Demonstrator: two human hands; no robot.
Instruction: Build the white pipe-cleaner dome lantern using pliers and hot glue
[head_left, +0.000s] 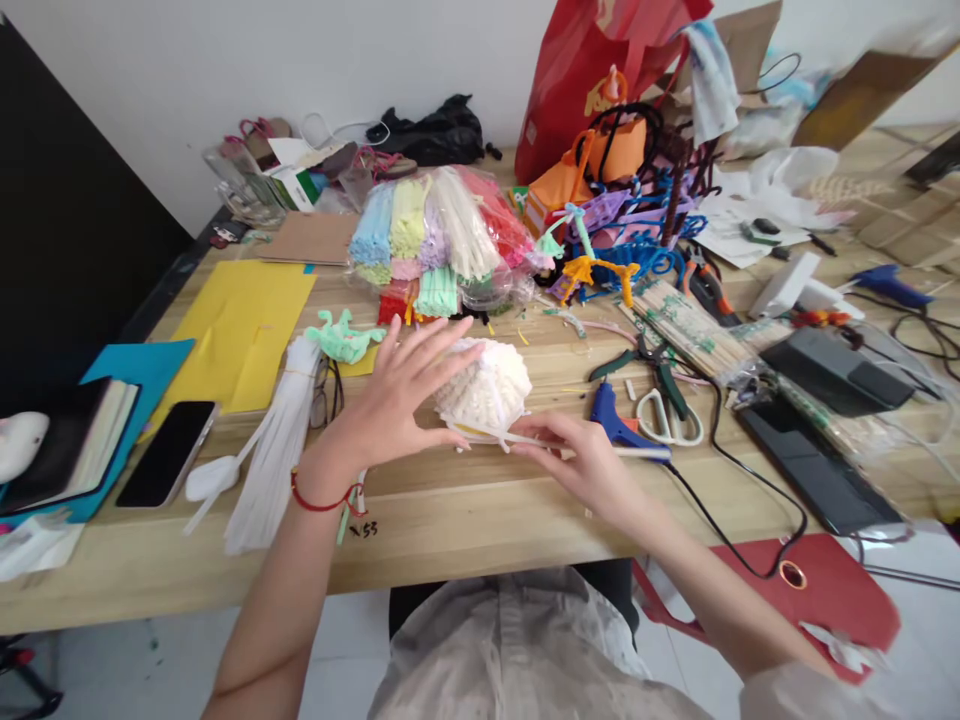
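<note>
At the middle of the worktop [435,540]: I see from afar a white ruffled piece [491,385], between both hands.
Left hand [386,400]: forearm at 7 o'clock, fingers spread wide towards 1 o'clock; whether they touch the piece, I cannot tell.
Right hand [577,455]: forearm at 4 o'clock, fingers pinching a thin white strip [522,438] at the piece's 5 o'clock.
Blue glue gun [615,425]: just beside that hand, 2 o'clock.

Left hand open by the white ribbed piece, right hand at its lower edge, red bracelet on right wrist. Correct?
Wrong side: head view shows the red bracelet on the left wrist. Left hand open by the white ribbed piece, right hand at its lower edge: yes.
</note>
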